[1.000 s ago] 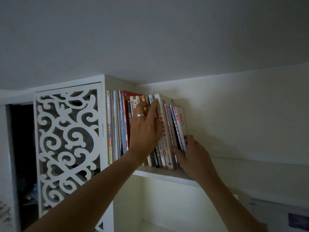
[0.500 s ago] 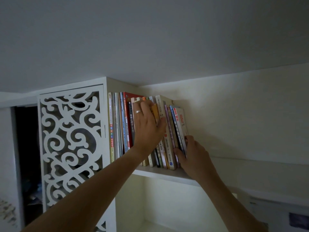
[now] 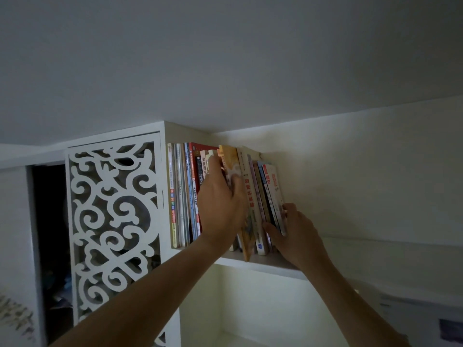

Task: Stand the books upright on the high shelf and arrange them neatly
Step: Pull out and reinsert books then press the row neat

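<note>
Orange-spined book (image 3: 229, 169) is sticking out of the row of books (image 3: 253, 196) on the high shelf (image 3: 265, 262) — the left hand (image 3: 220, 204) is gripping it, fingers curled round its spine. Right hand (image 3: 295, 234) is pinching the tilted end books (image 3: 274, 194) — thumb in front.

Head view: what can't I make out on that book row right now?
- Lower spines mid-row: covered by the left hand.
- Right-end books' bottom corners: behind the right hand.
- Spine titles: too dim and small.
- Orange book: motion-blurred, grip unclear.
- Cabinet opening: too dark.
</note>
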{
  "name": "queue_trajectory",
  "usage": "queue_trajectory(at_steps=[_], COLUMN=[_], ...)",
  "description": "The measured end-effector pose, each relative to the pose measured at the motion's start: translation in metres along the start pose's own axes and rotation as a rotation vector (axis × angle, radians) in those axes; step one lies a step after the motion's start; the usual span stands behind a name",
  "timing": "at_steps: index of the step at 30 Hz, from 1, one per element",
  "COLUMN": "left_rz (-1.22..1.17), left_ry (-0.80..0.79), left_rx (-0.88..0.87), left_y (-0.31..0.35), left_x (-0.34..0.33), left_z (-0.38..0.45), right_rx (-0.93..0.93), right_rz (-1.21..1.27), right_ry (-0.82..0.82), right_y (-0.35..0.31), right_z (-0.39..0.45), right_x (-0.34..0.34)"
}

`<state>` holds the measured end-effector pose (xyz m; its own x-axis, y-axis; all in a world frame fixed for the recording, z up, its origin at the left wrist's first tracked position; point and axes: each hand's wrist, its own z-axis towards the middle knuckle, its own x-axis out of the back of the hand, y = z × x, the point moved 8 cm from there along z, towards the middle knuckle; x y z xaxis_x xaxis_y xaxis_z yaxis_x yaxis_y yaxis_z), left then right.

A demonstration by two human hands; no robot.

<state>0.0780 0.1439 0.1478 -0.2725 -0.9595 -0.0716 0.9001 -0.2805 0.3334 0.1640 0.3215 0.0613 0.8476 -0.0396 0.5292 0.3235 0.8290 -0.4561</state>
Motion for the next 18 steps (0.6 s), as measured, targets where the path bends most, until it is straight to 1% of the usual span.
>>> queue_trajectory(at_steps=[6, 9, 11, 15, 18], left_rz=[-0.083, -0.123, -0.137, -0.192, -0.250], left_ry=[0.023, 0.024, 0.032, 0.067, 0.102], left_rx=[-0.024, -0.074, -0.106, -0.095, -0.126], left_y=[0.024, 0.043, 0.056, 0.070, 0.086], left_x=[0.013, 0.017, 0.019, 0.026, 0.032], left_z=[-0.004, -0.010, -0.011, -0.007, -0.009], right_rx=[-0.023, -0.023, -0.062, -0.125, -0.143], right_rz=[0.017, 0.011, -0.011, -0.037, -0.044], right_ry=[0.025, 0.075, 0.112, 0.215, 0.252], right_y=[-0.004, -0.008, -0.007, 0.000, 0.002], right_z=[-0.004, -0.006, -0.008, -0.010, -0.011], right_x=[0.006, 0.011, 0.015, 0.024, 0.029])
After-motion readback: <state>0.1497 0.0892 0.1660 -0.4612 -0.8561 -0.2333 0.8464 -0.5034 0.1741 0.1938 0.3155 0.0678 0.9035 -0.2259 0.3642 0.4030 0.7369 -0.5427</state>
